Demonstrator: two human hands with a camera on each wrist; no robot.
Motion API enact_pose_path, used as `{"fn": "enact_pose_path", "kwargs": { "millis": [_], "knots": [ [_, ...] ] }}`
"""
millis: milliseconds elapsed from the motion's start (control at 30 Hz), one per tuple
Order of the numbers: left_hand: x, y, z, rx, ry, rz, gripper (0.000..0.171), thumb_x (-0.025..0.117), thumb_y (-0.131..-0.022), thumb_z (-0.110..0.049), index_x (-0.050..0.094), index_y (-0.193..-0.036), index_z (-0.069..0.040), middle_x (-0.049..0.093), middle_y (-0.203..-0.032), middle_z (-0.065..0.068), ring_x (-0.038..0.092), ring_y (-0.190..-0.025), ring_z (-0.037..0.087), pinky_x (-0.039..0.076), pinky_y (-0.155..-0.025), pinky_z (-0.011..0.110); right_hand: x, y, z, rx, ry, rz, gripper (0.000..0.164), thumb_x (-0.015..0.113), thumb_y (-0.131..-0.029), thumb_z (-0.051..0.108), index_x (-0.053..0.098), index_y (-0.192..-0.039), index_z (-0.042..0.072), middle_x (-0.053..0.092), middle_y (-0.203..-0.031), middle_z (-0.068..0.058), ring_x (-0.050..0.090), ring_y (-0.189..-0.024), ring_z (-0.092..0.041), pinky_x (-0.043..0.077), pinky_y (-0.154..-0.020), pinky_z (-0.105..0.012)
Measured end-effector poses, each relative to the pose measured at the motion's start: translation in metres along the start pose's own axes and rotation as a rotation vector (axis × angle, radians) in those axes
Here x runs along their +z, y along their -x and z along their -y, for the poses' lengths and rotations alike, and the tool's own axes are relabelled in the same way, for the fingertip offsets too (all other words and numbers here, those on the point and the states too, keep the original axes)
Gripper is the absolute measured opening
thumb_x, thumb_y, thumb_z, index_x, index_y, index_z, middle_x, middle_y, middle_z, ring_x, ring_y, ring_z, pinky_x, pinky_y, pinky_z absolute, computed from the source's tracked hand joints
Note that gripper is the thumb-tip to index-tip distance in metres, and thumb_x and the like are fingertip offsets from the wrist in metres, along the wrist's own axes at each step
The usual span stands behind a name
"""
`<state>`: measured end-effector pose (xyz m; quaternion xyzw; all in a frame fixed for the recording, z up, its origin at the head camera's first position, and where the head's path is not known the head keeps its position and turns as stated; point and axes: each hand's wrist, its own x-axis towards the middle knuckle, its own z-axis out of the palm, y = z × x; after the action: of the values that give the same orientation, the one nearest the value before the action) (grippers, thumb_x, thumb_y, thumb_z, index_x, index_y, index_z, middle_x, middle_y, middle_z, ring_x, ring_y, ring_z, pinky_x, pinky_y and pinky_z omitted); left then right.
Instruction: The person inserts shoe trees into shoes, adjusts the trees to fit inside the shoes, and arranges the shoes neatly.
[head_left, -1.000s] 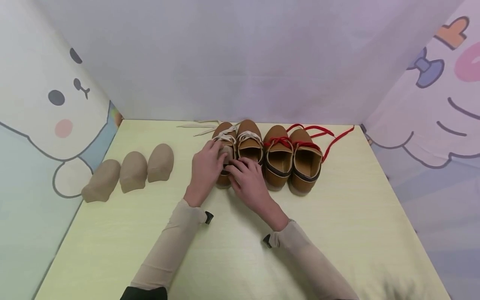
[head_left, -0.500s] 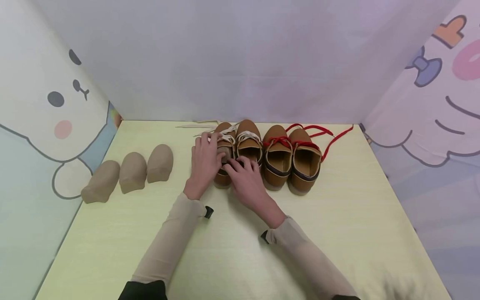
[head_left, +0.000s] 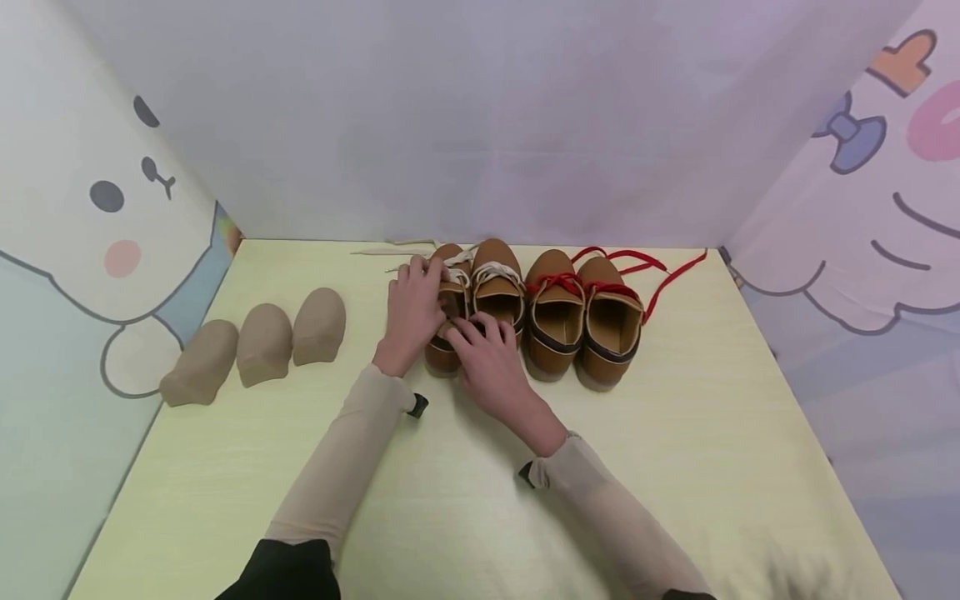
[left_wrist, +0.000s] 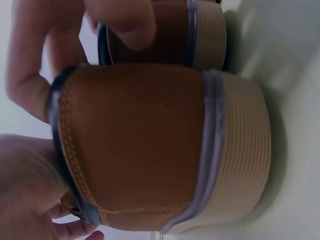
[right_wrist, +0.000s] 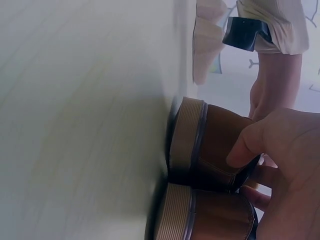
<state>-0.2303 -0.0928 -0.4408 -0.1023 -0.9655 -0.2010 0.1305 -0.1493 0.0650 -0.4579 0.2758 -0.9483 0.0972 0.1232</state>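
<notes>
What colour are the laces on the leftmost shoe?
The laces are off-white; the head view shows them best.

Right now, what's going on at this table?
A person has both bare hands at the leftmost brown shoe with white laces. The left hand is by the laces and opening; the right hand pinches the collar at the heel. What is inside that shoe is hard to make out. Its brown white-laced mate and two brown shoes with red laces stand to the right. Three beige, round-tipped blocks lie to the left.
</notes>
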Motion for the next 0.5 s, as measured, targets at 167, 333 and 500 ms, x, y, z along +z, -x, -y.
{"fn": "enact_pose_path", "kwargs": {
  "millis": [167, 333, 500],
  "knots": [
    [0.0032, -0.0053, 0.0017, 0.006, -0.018, -0.004, 0.034, 0.071, -0.087, 0.003, 0.055, -0.112, -0.015, 0.054, -0.119, 0.013, 0.055, -0.099, 0.037, 0.047, -0.079, 0.053, -0.0010, 0.0008, -0.0002, 0.001, -0.002, 0.001, 0.041, 0.065, -0.096, 0.009, 0.060, -0.134, 0.023, 0.061, -0.148, -0.001, 0.047, -0.138, -0.031, 0.039, -0.108, -0.059],
    [0.0066, -0.0084, 0.0032, -0.013, 0.000, 0.003, 0.037, 0.072, -0.084, 0.005, 0.053, -0.109, -0.013, 0.054, -0.116, 0.012, 0.054, -0.099, 0.036, 0.047, -0.080, 0.052, -0.0019, 0.0021, 0.0003, 0.004, -0.010, 0.010, 0.044, 0.064, -0.096, 0.009, 0.059, -0.137, 0.024, 0.060, -0.151, -0.001, 0.046, -0.140, -0.031, 0.038, -0.109, -0.058],
    [0.0083, -0.0088, 0.0023, 0.000, 0.004, -0.005, 0.034, 0.074, -0.082, 0.006, 0.054, -0.103, -0.011, 0.056, -0.113, 0.011, 0.055, -0.100, 0.036, 0.050, -0.078, 0.051, -0.0021, 0.0028, -0.0004, 0.004, -0.026, 0.008, 0.045, 0.064, -0.096, 0.009, 0.060, -0.137, 0.025, 0.060, -0.150, -0.001, 0.046, -0.140, -0.031, 0.038, -0.110, -0.058]
  ]
}}
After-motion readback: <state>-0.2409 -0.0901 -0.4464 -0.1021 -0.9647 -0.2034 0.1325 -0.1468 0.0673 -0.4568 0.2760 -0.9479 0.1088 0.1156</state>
